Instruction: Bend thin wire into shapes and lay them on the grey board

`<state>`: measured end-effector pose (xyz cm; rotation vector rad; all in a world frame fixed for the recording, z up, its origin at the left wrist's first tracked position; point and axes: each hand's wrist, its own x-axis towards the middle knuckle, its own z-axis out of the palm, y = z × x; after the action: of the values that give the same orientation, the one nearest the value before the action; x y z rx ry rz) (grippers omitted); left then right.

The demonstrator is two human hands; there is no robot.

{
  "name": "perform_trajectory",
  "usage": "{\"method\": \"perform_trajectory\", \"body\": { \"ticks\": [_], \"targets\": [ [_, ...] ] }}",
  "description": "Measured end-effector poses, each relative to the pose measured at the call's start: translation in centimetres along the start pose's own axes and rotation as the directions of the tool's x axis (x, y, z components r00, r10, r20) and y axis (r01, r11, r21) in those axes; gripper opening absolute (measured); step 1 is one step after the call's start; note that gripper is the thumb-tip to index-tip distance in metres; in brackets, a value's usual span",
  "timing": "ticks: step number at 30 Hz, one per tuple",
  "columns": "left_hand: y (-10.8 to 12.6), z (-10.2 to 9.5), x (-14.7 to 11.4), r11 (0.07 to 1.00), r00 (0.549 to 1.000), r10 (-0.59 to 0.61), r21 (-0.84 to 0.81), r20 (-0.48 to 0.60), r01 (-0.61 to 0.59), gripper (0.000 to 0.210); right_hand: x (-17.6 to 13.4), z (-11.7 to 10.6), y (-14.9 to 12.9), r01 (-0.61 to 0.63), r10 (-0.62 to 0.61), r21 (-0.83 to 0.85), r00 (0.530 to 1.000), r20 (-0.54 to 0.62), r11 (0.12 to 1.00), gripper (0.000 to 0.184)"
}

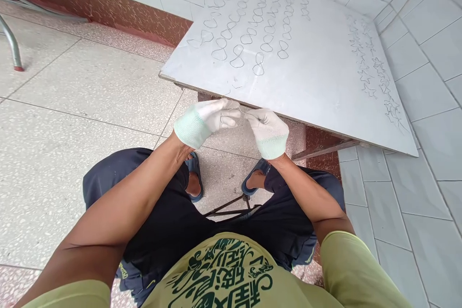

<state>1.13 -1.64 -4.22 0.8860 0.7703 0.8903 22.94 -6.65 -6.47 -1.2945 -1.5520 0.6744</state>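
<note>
Both my hands wear white gloves with pale green cuffs, held just off the near edge of the white board. A thin bent wire runs between them. My left hand pinches one end of it between thumb and fingers. The other end is gripped in the closed fingers of my right hand. Small wire scraps lie on the board near my left fingertips. Farther back, rows of figure-eight wire shapes are laid out. Star-like wire shapes lie along the right side.
The board rests on a wooden support against a tiled wall. A metal chair leg stands on the speckled floor at the far left. A dark folding frame shows between my legs.
</note>
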Motion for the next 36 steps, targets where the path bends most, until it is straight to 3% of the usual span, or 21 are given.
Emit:
{"method": "perform_trajectory", "body": {
  "ticks": [5, 9, 12, 14, 16, 18, 20, 22, 24, 26, 31, 36],
  "targets": [
    [-0.2, 0.5, 0.1, 0.994, 0.993, 0.089, 0.066, -0.078, -0.084, 0.034, -0.4, 1.1, 0.0, -0.035, 0.034, -0.034, 0.999, -0.019, 0.999, 0.031],
    [-0.1, 0.2, 0.2, 0.970, 0.981, 0.165, 0.197, -0.102, -0.143, 0.030, -0.4, 1.6, -0.5, -0.036, 0.047, -0.124, 0.995, 0.090, 0.992, 0.020],
    [0.3, -0.8, 0.3, 0.942, 0.978, 0.185, 0.301, -0.097, -0.149, 0.036, -0.3, 0.2, -1.2, 0.005, 0.017, -0.130, 0.986, 0.168, 0.991, 0.024],
    [0.6, -1.5, 0.2, 0.918, 0.984, 0.164, 0.376, -0.071, -0.126, 0.038, 0.0, -1.5, -2.0, -0.050, 0.065, -0.099, 0.985, 0.158, 0.994, 0.025],
    [0.7, -1.8, 0.0, 0.879, 0.993, 0.117, 0.467, -0.019, -0.094, 0.037, 0.5, -3.1, -2.9, -0.131, 0.134, -0.044, 0.989, 0.056, 0.990, 0.024],
    [0.7, -1.7, -0.2, 0.827, 0.996, 0.069, 0.556, 0.050, -0.085, 0.034, 1.3, -4.0, -3.7, -0.123, 0.120, -0.029, 0.988, -0.094, 0.992, 0.021],
    [0.6, -1.2, -0.4, 0.790, 0.993, 0.029, 0.607, 0.113, -0.092, 0.032, 2.0, -3.9, -4.0, -0.123, 0.123, -0.015, 0.992, 0.011, 0.992, 0.023],
    [0.3, -0.5, -0.5, 0.776, 0.990, -0.003, 0.624, 0.143, -0.088, 0.034, 2.4, -3.2, -4.0, -0.145, 0.142, 0.003, 0.977, 0.157, 0.989, 0.019],
    [0.1, 0.0, -0.4, 0.772, 0.989, -0.022, 0.631, 0.148, -0.077, 0.040, 2.5, -2.6, -3.7, -0.168, 0.164, -0.002, 0.961, 0.222, 0.986, 0.015],
    [-0.2, 0.4, -0.3, 0.765, 0.988, -0.034, 0.640, 0.148, -0.069, 0.041, 2.3, -2.2, -3.5, -0.193, 0.192, -0.020, 0.947, 0.257, 0.981, 0.028],
    [-0.6, -0.1, 0.2, 0.800, 0.987, -0.038, 0.596, 0.159, -0.065, 0.033, 2.5, -2.3, -3.2, -0.229, 0.215, 0.024, 0.942, 0.259, 0.973, 0.042],
    [-1.2, -0.8, 0.6, 0.856, 0.999, 0.033, 0.514, 0.030, -0.044, 0.038, 2.4, -1.9, -3.1, -0.289, 0.289, -0.025, 0.941, 0.176, 0.957, 0.038]
  ]
}}
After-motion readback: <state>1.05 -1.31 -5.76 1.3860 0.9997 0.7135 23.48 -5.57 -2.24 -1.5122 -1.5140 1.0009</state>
